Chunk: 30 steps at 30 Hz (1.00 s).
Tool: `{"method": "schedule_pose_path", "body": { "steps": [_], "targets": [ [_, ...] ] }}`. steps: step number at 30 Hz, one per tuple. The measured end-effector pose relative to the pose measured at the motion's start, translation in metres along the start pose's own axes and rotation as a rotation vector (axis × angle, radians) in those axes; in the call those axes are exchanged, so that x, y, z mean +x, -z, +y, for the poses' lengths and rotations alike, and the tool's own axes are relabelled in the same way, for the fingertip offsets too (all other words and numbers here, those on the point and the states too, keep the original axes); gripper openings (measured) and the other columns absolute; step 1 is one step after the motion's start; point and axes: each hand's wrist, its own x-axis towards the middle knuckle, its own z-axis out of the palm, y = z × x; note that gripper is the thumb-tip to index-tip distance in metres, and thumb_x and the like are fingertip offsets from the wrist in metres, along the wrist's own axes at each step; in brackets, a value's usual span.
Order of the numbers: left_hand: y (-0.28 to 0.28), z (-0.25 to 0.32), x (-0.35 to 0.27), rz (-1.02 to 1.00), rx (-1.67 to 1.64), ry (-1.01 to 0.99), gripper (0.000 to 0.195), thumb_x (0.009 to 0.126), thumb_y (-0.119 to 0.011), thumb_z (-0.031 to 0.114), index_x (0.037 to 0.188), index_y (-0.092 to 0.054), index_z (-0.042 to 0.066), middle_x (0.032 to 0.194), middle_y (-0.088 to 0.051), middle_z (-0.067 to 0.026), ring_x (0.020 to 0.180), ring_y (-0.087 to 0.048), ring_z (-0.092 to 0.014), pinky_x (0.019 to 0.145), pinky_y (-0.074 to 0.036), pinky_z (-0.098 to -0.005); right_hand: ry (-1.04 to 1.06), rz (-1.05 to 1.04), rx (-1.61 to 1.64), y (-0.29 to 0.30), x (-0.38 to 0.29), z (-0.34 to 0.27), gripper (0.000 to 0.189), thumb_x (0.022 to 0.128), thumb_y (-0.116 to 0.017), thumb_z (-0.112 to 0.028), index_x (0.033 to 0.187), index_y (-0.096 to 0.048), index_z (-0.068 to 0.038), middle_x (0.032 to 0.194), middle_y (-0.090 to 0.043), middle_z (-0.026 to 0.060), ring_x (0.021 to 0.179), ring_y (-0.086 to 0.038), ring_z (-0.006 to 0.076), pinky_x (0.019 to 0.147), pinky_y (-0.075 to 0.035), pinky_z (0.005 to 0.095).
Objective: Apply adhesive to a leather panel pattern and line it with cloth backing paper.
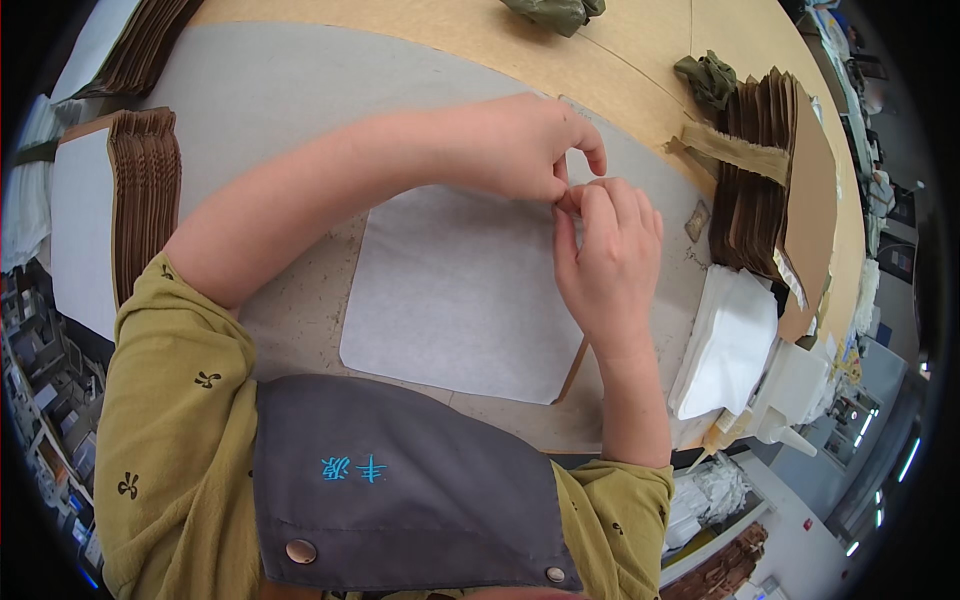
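Note:
A white sheet (450, 292) with rounded lower corners lies on the grey work surface (300, 82) before me. A narrow brown edge shows under its lower right side. My left hand (551, 150) reaches across above the sheet's upper right part, with its index finger curled out to the right. Just below it, my right hand (615, 247) has its thumb and index finger drawn together beside the sheet's right edge. The fingertips of both hands meet there, and whatever may be between them is hidden.
Stacks of brown pieces (146, 202) topped with white stand at left. At right are a strapped brown stack (754, 180), folded white cloths or sheets (727, 337), and a translucent plastic bottle (787, 382). Dark green crumpled cloth (709, 79) lies at the upper right.

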Motion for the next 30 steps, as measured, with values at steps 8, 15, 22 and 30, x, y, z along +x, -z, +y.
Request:
{"method": "schedule_pose_path", "body": {
  "steps": [8,15,22,30],
  "targets": [
    [-0.016,-0.001,-0.002,0.12,0.112,-0.084,0.034,0.084,-0.062,0.005,0.117,-0.065,0.002,0.08,-0.072,-0.0125,0.078,-0.071,-0.024,0.071,-0.054,-0.0362,0.086,0.083,-0.013,-0.003,-0.006,0.004,0.019,0.072,-0.074,-0.007,0.081,-0.058,-0.01,0.081,-0.052,0.0027,0.076,-0.053,0.0214,0.068,-0.038,0.0362],
    [-0.019,-0.01,0.001,0.212,0.297,-0.054,0.028,0.088,-0.057,0.007,0.114,-0.065,0.004,0.081,-0.07,-0.0108,0.075,-0.068,-0.028,0.068,-0.052,-0.0404,0.127,0.079,0.018,0.003,-0.014,-0.006,0.021,0.069,-0.075,-0.007,0.08,-0.058,-0.015,0.082,-0.055,-0.0022,0.075,-0.054,0.0188,0.071,-0.038,0.0339],
    [-0.022,-0.019,-0.024,0.316,0.546,-0.418,0.013,0.093,-0.06,0.015,0.103,-0.067,0.009,0.134,-0.06,-0.0071,0.128,-0.054,-0.027,0.11,-0.037,-0.0513,0.044,0.084,0.053,0.001,-0.013,0.008,0.021,0.075,-0.076,-0.008,0.088,-0.06,-0.013,0.091,-0.061,-0.0015,0.081,-0.056,0.0198,0.076,-0.038,0.0344],
    [-0.022,-0.034,-0.021,0.252,0.471,-0.291,0.013,0.09,-0.07,0.015,0.087,-0.059,0.008,0.136,-0.059,-0.008,0.137,-0.048,-0.028,0.116,-0.032,-0.053,-0.152,0.171,0.256,-0.012,-0.038,0.013,0.033,0.08,-0.077,-0.007,0.107,-0.058,-0.007,0.103,-0.061,0.0063,0.09,-0.056,0.0233,0.089,-0.043,0.0368]
  ]
}}
